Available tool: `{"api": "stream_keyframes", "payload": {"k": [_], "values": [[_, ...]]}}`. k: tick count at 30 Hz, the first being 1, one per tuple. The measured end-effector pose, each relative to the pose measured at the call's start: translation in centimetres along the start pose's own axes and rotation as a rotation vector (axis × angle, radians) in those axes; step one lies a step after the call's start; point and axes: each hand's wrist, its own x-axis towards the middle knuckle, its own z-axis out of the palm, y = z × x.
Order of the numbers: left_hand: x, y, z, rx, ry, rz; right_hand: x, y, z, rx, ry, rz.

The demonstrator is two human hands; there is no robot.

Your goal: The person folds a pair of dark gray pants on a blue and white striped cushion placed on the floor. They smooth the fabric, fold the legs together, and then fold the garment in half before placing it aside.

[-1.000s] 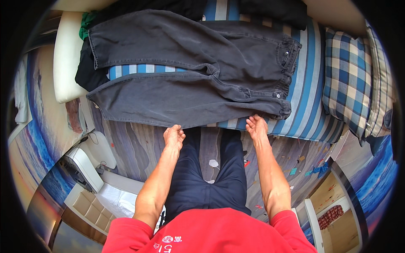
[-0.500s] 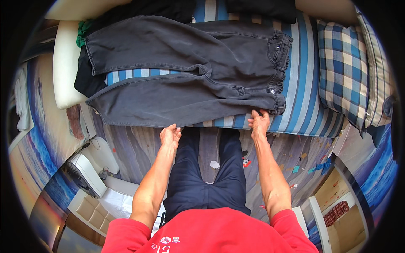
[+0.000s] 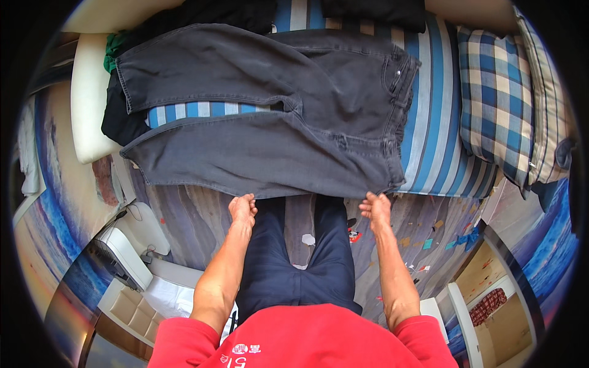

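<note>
Dark grey jeans (image 3: 233, 147) lie spread across a striped couch seat, waistband to the right and leg ends to the left. Their near edge hangs a little over the front of the seat. My left hand (image 3: 243, 209) is closed in a pinch on that edge, about midway along the near leg. At the waistband's near corner my right hand (image 3: 376, 209) pinches the cloth as well. Between the two hands the edge runs fairly straight. A gap between the legs shows the striped cover (image 3: 202, 110).
Black clothing (image 3: 123, 116) lies under the leg ends, and more dark cloth (image 3: 374, 13) is at the back. Checked cushions (image 3: 494, 92) stand at the right, a cream armrest (image 3: 92, 98) at the left. Small scraps (image 3: 427, 244) litter the floor at right.
My right hand has pulled the waistband's near corner toward me, so the jeans are spread wider over the seat's edge. My left hand has also come slightly nearer with the leg's edge.
</note>
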Motion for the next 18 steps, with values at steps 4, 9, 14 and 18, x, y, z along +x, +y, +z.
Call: {"api": "stream_keyframes", "payload": {"k": [4,9,14,18], "values": [[0.9,-0.7,1.0,0.010,-0.001,-0.010,1.7,1.4,0.4,-0.001,0.209,-0.032],[1.6,-0.9,0.9,0.054,0.064,-0.047,1.5,-1.8,-0.7,-0.062,0.411,-0.411],[1.0,-1.9,2.6,0.025,0.072,-0.106,1.9,-4.7,-1.8,-0.416,0.400,-0.455],[1.9,-2.9,3.2,-0.066,0.104,-0.101,2.3,-5.7,-2.9,-0.240,0.263,-0.356]]}}
